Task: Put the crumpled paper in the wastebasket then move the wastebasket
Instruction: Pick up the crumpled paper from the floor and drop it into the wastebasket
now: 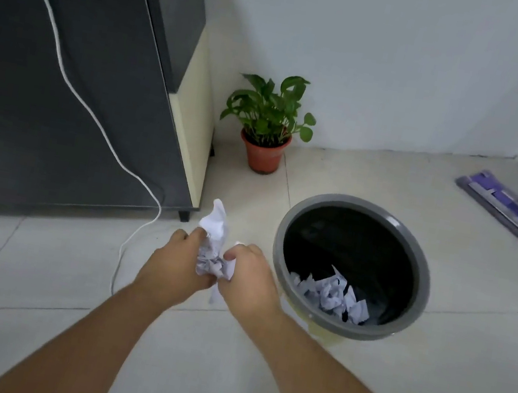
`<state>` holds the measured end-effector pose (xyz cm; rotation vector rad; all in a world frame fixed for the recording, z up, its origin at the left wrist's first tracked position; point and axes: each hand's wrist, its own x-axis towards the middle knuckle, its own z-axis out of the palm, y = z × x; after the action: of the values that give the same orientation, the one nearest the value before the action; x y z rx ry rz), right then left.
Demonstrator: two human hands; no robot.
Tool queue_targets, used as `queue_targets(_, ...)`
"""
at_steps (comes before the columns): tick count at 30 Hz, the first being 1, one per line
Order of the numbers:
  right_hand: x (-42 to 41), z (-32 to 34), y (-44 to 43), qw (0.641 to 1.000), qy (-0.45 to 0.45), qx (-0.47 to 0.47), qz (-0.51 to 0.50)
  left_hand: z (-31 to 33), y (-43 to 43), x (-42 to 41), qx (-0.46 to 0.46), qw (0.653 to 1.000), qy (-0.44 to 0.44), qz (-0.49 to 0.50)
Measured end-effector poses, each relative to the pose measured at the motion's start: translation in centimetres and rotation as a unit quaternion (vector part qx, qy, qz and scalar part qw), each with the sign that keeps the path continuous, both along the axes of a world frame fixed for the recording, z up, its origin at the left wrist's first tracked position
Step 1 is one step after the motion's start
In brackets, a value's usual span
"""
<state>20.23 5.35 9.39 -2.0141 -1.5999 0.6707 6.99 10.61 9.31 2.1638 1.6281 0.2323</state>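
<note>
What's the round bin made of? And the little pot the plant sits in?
The wastebasket looks like smooth grey plastic: its rim is even and catches a soft shine. The plant pot is a dull orange-brown, like terracotta clay, though it could be plastic of that colour; the picture is too soft to be sure.
</note>
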Motion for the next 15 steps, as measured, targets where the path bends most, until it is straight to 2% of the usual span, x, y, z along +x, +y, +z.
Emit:
queue_targets(7,6.9,11.9,0.6,0.993,-0.008,0.111,-0.030,11.6,2.2,6.9,0.082,0.993,-0.079,-0.043)
queue_targets(12,14.0,18.2,-2.0,0.990,-0.023,0.113,-0.087,16.8,0.7,14.4,0.079,0.984,-0.122,-0.099)
queue_targets(15,17.6,20.4,-3.9,0.984,-0.034,0.128,-0.122,19.0,-0.3,18.7,0.093,0.981,-0.120,-0.122)
